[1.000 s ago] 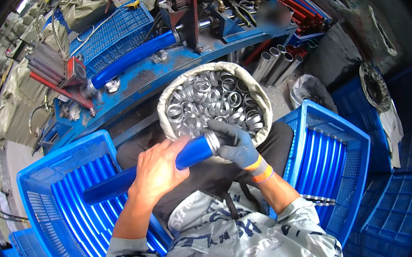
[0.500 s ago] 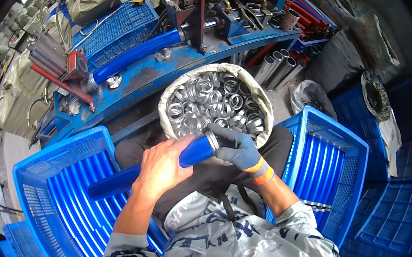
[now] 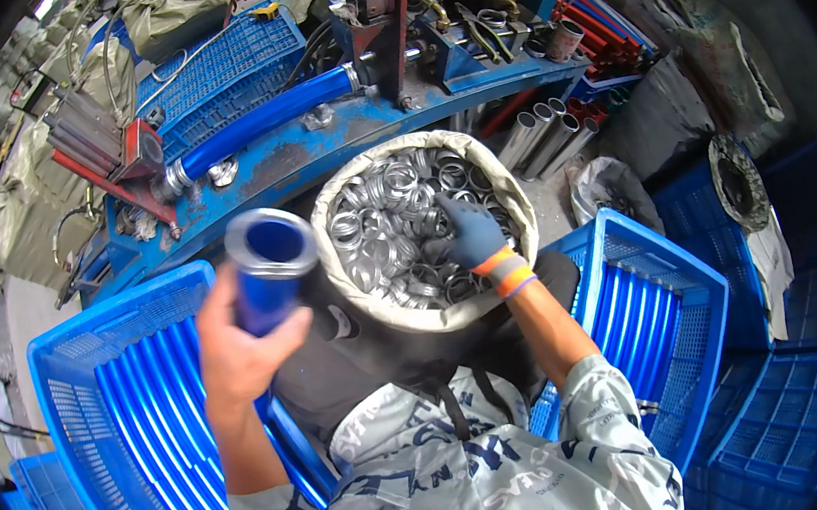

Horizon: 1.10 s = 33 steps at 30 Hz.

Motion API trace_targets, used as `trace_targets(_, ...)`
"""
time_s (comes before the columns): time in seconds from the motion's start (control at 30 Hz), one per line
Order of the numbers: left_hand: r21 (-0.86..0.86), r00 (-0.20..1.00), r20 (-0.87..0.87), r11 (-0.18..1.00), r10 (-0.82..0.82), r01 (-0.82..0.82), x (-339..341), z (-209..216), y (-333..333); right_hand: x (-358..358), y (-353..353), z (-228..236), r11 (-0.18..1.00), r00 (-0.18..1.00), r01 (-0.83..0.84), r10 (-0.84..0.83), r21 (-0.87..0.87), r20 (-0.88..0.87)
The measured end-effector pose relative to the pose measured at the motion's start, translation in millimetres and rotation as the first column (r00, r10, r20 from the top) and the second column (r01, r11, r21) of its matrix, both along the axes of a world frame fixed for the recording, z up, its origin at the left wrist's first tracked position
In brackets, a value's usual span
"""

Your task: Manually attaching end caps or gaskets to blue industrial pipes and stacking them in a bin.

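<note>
My bare left hand [image 3: 238, 338] is closed round a blue tube [image 3: 269, 299], at the left of the round sack. The tube is tilted so its open end faces up, with a silver metal ring [image 3: 301, 258] fitted round that end. In a dark glove with an orange cuff, my right hand [image 3: 474, 233] reaches into the sack, thumb and forefinger apart among loose silver rings [image 3: 394, 212]. Some of its fingertips are hidden, and no ring is plainly held. A pale cloth rim [image 3: 519, 194] surrounds the rings.
Blue crates [image 3: 39, 368] [image 3: 717, 297] with blue tubes stand on both sides. Beyond the sack runs a blue bench [image 3: 271, 175] with clamps and another blue tube [image 3: 265, 121]. Bare metal tubes [image 3: 540, 132] stand below its right end.
My left hand has moved left and swung the tube from lying sideways to end-up. My right hand has left the tube's ringed end and gone forward into the rings.
</note>
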<state>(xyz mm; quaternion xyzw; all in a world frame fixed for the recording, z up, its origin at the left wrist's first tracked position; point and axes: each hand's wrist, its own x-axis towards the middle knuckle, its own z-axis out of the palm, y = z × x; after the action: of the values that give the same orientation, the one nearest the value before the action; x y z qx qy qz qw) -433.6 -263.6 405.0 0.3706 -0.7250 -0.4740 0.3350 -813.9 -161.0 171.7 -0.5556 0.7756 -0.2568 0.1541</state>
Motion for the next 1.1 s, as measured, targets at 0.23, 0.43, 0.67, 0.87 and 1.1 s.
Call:
trace_targets(0.23, 0.339, 0.724, -0.655, 0.94, 0.216, 0.026, 39.7, -7.2, -21.8, 3.9, -36.6, -52.8, 0.997, 0.936, 0.003, -0.028, -0.072, -0.351)
trace_targets(0.43, 0.475, 0.356, -0.819, 0.88, 0.45, -0.017, 97.8, -53.5, -39.0, 29.4, 5.3, 14.8, 0.91, 0.244, 0.313, 0.2, -0.272, 0.949)
trace_targets(0.67, 0.673, 0.265, -0.723, 0.736, 0.638, 0.065, 45.7, -95.6, -44.9, 49.1, 40.1, 80.8, 0.901, -0.029, 0.225, 0.386, -0.37, 0.922)
trace_targets(0.87, 0.629, 0.243, -0.763, 0.775, 0.599, 0.066, 51.8, -108.8, -41.1, 82.0, 34.1, 95.1, 0.877, 0.211, 0.232, 0.377, -0.42, 0.902)
trace_targets(1.1, 0.585, 0.261, -0.777, 0.81, 0.573, -0.038, 51.5, -102.2, -34.5, 92.1, 38.2, 95.4, 0.905, 0.235, 0.21, 0.321, -0.37, 0.917)
